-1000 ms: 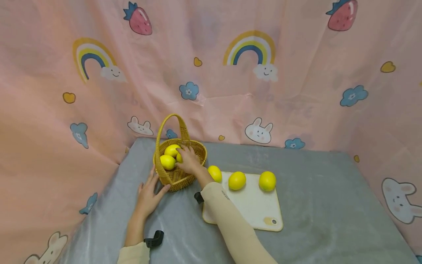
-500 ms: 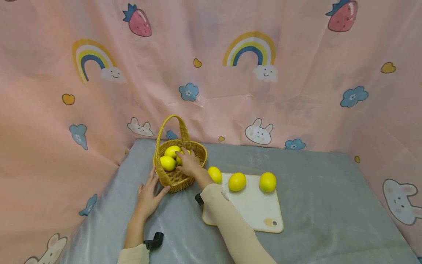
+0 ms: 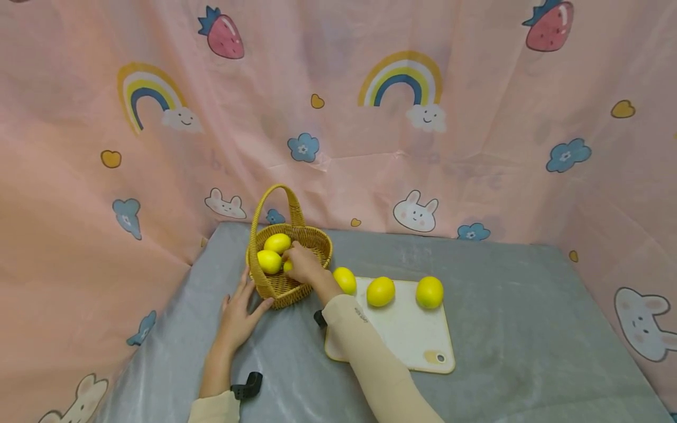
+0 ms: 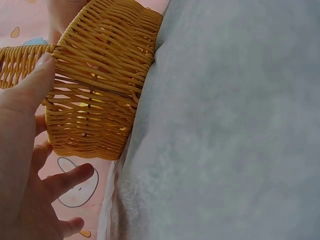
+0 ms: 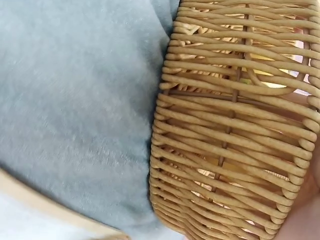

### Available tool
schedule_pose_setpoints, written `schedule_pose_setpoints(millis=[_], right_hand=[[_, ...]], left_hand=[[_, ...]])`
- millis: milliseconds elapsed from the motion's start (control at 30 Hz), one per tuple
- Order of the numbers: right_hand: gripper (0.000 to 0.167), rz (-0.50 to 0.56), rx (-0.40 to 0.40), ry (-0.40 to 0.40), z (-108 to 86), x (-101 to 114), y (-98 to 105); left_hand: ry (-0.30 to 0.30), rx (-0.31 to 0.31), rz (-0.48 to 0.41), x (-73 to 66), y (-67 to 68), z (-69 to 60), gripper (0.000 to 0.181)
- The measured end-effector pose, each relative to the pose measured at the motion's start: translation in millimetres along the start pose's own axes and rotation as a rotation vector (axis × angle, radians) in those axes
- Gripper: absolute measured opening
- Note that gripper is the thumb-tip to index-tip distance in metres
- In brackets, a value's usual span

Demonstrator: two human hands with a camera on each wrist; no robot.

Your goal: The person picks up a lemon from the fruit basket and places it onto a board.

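A yellow wicker basket (image 3: 285, 298) with a tall arched handle stands at the back left of the table. Inside it lie two lemons, one at the back (image 3: 277, 243) and one at the left (image 3: 270, 262). My right hand (image 3: 303, 263) reaches into the basket with bent fingers and grips a third lemon (image 3: 288, 267), mostly hidden beneath the hand. Against the basket's left side rests my left hand (image 3: 237, 317), its fingers spread and its thumb near the front. In the left wrist view, that thumb (image 4: 37, 80) touches the wicker. The basket wall hides the right fingers in the right wrist view.
A white cutting board (image 3: 407, 329) lies right of the basket, partly under the right sleeve. Three lemons sit along its far edge: left (image 3: 345, 280), middle (image 3: 381, 291) and right (image 3: 429, 292). Grey cloth (image 3: 518, 329) covers the table; a pink printed curtain (image 3: 349, 164) hangs behind.
My right hand's fingers have bent in over the lemon, which shows less than half a second ago. The left hand and basket hold still.
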State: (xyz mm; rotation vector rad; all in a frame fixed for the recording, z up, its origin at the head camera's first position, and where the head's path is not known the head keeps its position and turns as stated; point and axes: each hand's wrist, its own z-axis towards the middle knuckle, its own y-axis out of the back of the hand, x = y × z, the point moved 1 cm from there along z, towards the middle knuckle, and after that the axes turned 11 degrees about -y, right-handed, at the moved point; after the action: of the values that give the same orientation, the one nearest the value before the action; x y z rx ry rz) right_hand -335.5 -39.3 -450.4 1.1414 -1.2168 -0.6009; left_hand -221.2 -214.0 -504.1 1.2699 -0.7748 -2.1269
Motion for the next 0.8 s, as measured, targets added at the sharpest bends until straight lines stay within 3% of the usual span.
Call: schedule_pose_setpoints(millis=[267, 467, 800], right_hand=[[0.041, -0.113, -0.048, 0.027, -4.8, 1, 0], [0.041, 0.064, -0.142, 0.093, -14.0, 2, 19], [0.041, 0.356, -0.25, 0.278, -41.3, -4, 56]], left_hand=[[0.007, 0.008, -0.002, -0.1, -1.4, -2.6, 0.065], [0.011, 0.009, -0.008, -2.2, -0.1, 0.5, 0.066], [0.014, 0.025, 0.0, -2.5, 1.7, -0.5, 0.065]])
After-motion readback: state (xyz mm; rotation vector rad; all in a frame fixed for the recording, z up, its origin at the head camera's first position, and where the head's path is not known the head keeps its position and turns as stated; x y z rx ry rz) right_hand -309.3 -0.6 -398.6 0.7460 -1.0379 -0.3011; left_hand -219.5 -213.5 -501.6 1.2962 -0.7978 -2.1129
